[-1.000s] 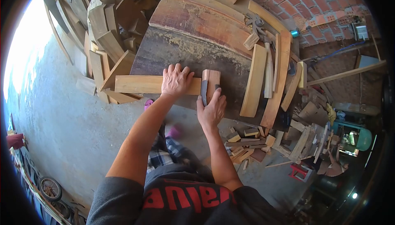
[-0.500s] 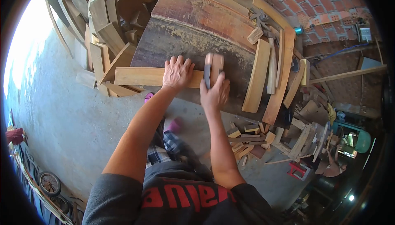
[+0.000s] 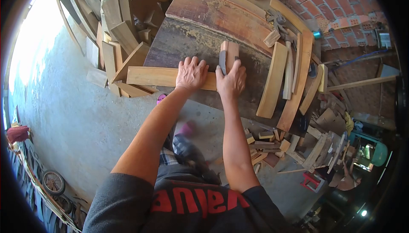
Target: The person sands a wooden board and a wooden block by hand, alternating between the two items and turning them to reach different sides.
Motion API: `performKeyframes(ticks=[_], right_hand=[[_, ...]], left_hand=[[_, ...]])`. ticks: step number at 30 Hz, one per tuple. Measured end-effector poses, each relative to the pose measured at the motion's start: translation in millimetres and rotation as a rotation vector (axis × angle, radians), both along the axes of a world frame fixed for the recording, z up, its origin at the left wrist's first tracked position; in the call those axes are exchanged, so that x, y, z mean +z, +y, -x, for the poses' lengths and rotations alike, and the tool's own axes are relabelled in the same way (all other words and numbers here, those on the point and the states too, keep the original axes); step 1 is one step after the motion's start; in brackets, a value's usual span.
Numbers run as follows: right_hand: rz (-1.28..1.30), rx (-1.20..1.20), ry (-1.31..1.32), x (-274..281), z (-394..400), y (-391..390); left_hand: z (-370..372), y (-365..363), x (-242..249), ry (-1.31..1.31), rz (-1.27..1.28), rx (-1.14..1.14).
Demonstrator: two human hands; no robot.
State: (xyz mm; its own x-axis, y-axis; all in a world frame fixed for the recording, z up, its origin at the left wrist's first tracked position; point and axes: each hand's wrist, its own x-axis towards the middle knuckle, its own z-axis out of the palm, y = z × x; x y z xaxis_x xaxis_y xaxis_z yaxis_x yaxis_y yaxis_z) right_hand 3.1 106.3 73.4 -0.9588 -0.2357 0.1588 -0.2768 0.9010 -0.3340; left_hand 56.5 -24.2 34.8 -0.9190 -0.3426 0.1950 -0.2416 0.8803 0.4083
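Observation:
A pale wooden board (image 3: 152, 76) lies along the near edge of the dark-topped workbench (image 3: 168, 41). My left hand (image 3: 191, 73) presses down on it, fingers bent over its far edge. Just beyond the board's right end, my right hand (image 3: 231, 80) grips a wooden block with a dark strip on its left side (image 3: 230, 53), which looks like a sanding block. The block points away from me over the bench top. My palm and fingers hide its near end.
Several wooden pieces, among them a curved board (image 3: 272, 80) and a long curved strip (image 3: 298, 80), lie on the bench's right side near a metal tool (image 3: 277, 21). Boards (image 3: 121, 33) lean at the left. Offcuts (image 3: 268, 145) litter the floor below. A brick wall (image 3: 324, 3) stands behind.
My right hand has pushed the block farther from me, past the board's end. My left hand stays on the board. The whole view has shifted slightly.

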Motion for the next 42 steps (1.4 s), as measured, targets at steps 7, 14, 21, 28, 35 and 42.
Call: performKeyframes(ticks=[7, 14, 21, 28, 35, 42], right_hand=[[-0.047, -0.032, 0.028, -3, -57, 29], [-0.05, -0.001, -0.022, -1, 15, -8], [-0.047, -0.077, -0.013, -8, -68, 32], [-0.028, 0.026, 0.048, -5, 11, -3], [-0.074, -0.047, -0.007, -3, -52, 26], [-0.026, 0.01, 0.041, -7, -4, 7]], left_hand=[[2, -2, 1, -0.017, 0.005, 0.012], [1, -1, 0, -0.031, 0.016, 0.016], [0, 0, -1, -0.015, 0.016, 0.022], [-1, 1, 2, -0.024, 0.044, 0.014], [1, 0, 2, -0.024, 0.049, 0.016], [1, 1, -1, -0.001, 0.065, 0.009]])
